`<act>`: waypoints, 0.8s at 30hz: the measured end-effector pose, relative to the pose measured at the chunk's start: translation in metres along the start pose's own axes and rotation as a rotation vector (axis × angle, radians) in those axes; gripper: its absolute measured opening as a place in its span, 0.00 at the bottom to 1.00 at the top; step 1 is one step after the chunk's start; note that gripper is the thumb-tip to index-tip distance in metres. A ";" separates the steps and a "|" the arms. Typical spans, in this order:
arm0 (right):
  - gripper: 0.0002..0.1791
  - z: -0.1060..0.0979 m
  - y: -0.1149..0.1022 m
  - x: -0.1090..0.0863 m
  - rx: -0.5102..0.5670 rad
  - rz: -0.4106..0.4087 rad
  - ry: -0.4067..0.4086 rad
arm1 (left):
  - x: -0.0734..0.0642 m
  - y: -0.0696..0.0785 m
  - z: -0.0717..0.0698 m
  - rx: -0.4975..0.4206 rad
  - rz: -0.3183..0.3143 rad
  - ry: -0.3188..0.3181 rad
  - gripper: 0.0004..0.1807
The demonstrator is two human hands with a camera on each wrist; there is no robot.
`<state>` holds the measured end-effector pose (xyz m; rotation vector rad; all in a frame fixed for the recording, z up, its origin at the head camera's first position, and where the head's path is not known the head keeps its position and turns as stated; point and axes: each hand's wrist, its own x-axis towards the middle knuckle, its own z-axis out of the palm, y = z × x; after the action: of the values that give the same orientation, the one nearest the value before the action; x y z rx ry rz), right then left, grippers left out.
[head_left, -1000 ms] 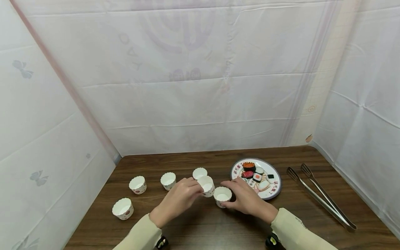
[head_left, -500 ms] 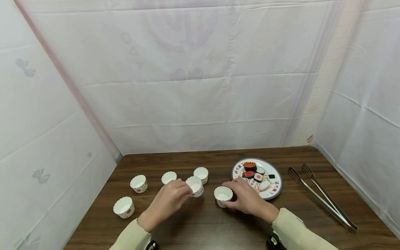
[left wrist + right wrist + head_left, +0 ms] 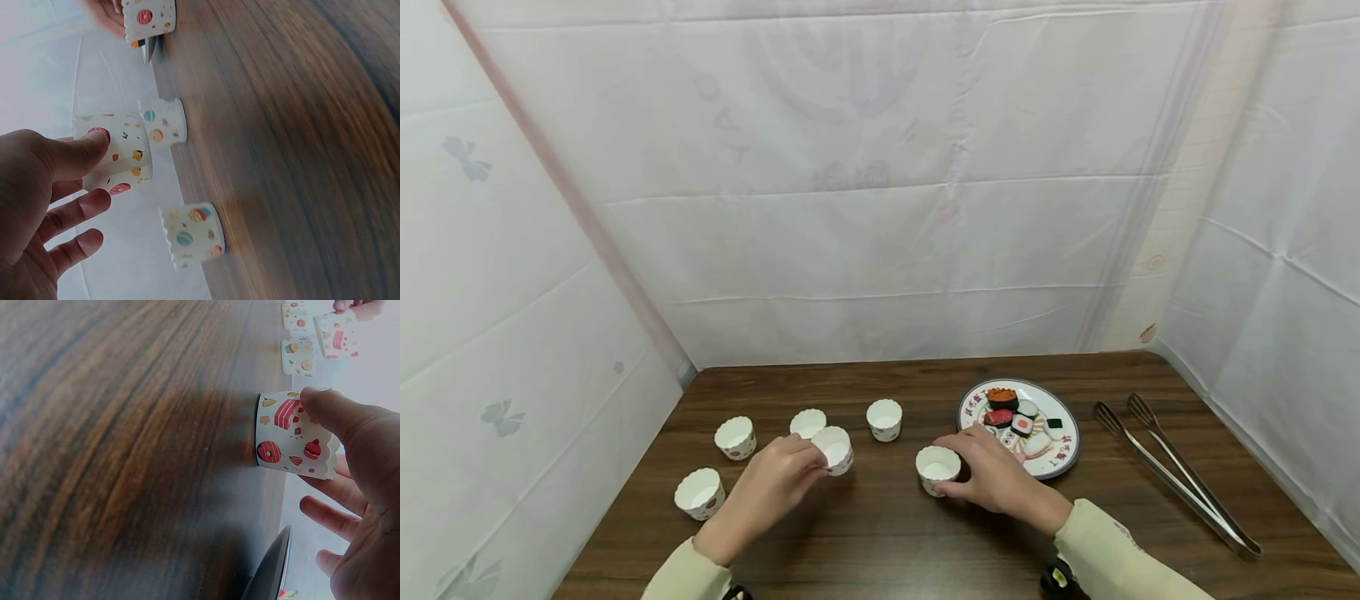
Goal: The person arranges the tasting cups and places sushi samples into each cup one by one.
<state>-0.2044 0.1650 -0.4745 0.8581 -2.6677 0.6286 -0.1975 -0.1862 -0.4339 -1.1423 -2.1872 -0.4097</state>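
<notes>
Wore a pale left sleeve [image 3: 687,575] and a pale right sleeve [image 3: 1123,552] nearest the camera, above a dark wood table [image 3: 880,550]. Curved the right hand [image 3: 992,473] partway closed around a printed paper cup [image 3: 937,472], with the thumb on the near side, a finger opposite, and the last fingers spread clear; had it upright on the table. Pinched a raised paper cup [image 3: 837,451] in the left hand [image 3: 775,477] between thumb and fingers, with the lower fingers loosely bent; held it off the table, mouth upward. Saw a near-left cup [image 3: 700,494] standing upright, to the left of the left hand. Saw metal tongs [image 3: 1197,493] lying at the right, with slotted ends apart and pointing away. Saw, just beyond the right hand, a round plate [image 3: 1070,433] with red lettering, bearing sushi pieces [image 3: 1022,425], some topped orange or red. Saw three more cups standing farther off: a left rear cup [image 3: 735,438], a middle rear cup [image 3: 807,422] partly hidden by the raised one, a right rear cup [image 3: 884,420]. Saw white cloth [image 3: 880,250], faintly printed and creased, hanging behind.
</notes>
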 end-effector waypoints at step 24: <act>0.29 0.000 0.001 0.000 0.003 -0.015 0.001 | -0.039 -0.014 -0.025 0.086 -0.135 -0.038 0.25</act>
<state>-0.2053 0.1656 -0.4746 0.8773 -2.6577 0.6298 -0.1824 -0.2315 -0.4405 -0.9665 -2.2998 -0.3501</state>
